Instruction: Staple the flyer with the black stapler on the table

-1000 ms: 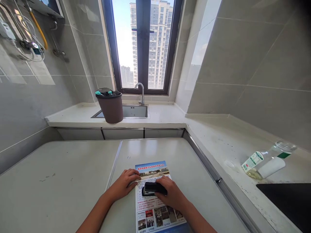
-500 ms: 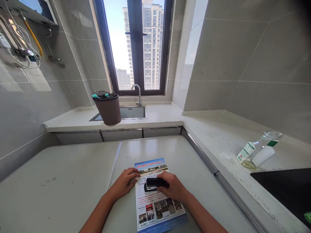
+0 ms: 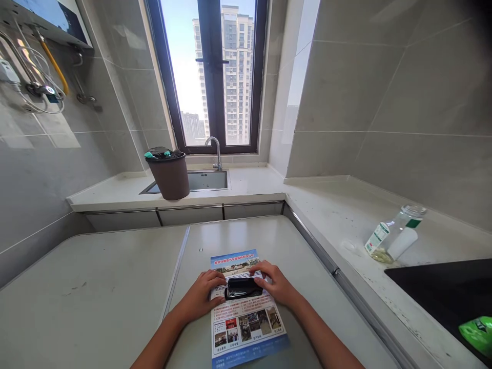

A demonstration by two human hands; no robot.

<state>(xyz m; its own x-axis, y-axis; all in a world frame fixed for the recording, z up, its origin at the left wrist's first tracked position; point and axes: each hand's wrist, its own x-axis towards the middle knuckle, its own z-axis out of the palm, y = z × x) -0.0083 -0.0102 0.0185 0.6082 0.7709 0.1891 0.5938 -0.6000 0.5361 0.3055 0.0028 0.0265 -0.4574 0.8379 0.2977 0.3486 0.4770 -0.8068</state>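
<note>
In the head view, the flyer lies flat on the pale table, and there's the black stapler, resting crosswise on the flyer's upper half! The right hand is at the stapler's right end, over the flyer's right edge, thumb and fingers on or close against the black casing; how firmly they grip, if at all, is hard to tell from up here. Across on the flyer's left edge, the left hand lies with thumb and fingers apart, clamped on nothing, its tips right beside the stapler's left end. Beyond the flyer, to its left, a brown bin stands by the sink, the faucet rising behind. Well to the flyer's right, a clear jar lies tilted on the counter, with a green packet nearer the camera.
</note>
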